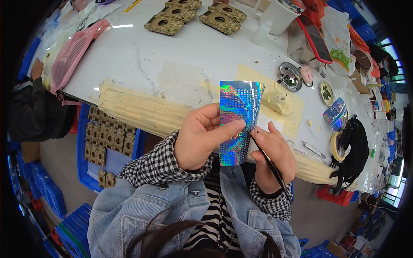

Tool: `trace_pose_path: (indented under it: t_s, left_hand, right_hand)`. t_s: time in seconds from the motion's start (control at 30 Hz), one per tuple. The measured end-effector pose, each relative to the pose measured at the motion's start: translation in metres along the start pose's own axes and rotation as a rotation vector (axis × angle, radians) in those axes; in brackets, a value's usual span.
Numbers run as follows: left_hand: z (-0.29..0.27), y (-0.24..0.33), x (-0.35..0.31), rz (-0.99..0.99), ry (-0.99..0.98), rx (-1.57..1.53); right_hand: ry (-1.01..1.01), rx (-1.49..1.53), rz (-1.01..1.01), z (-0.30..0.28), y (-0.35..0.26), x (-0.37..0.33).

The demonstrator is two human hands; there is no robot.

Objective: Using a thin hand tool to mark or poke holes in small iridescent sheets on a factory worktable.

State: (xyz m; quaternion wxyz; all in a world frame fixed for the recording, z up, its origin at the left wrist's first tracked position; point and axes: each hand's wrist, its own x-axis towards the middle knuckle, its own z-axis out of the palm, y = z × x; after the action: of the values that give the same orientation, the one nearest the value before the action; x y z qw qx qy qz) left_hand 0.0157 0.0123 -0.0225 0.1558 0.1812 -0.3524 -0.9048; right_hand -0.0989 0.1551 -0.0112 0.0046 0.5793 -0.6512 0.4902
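Observation:
My left hand [200, 137] is closed on a shiny holographic sticker sheet [235, 105], thumb across its front and fingers behind. The sheet stands upright over the table's front edge, slightly curved, with rows of small cut shapes. In my right hand [277, 157] is a pair of slim black tweezers [272, 168], its handle slanting down toward the wrist. The tweezers' tips meet the sheet's right edge, close to my left thumb. Whether a sticker is between the tips is too small to tell.
Camouflage-patterned plastic parts [223, 19] with round holes lie at the back. More fill a blue tray [86, 177] below left. Masking tape covers the table edge [137, 112]. A metal dish [290, 76], phone [315, 39] and tape roll [338, 146] are right. Another person's sleeve [36, 103] shows left.

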Motion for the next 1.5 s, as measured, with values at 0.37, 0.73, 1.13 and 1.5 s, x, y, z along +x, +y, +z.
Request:
trace_pose_path:
  t_s: [0.37,0.73,1.13,1.5]
  left_hand:
    - [0.0007,-0.0001,-0.0026,0.084,0.015,0.102]
    - [0.0033,0.0017,-0.0027,0.089,0.010,0.112]
    - [0.0032,0.0018,-0.0019,0.069,0.011,0.162]
    - [0.0031,0.0016,-0.0030,0.088,0.015,0.194]
  right_hand:
    - [-0.011,-0.001,-0.016,0.0002,0.0017,-0.0003]
    - [-0.008,-0.018,-0.041,-0.0020,0.0021,-0.0013]
    - [-0.019,-0.023,-0.033,-0.0023,0.0020,-0.0020]
    - [-0.015,-0.010,-0.022,-0.0009,0.0016,-0.0010]
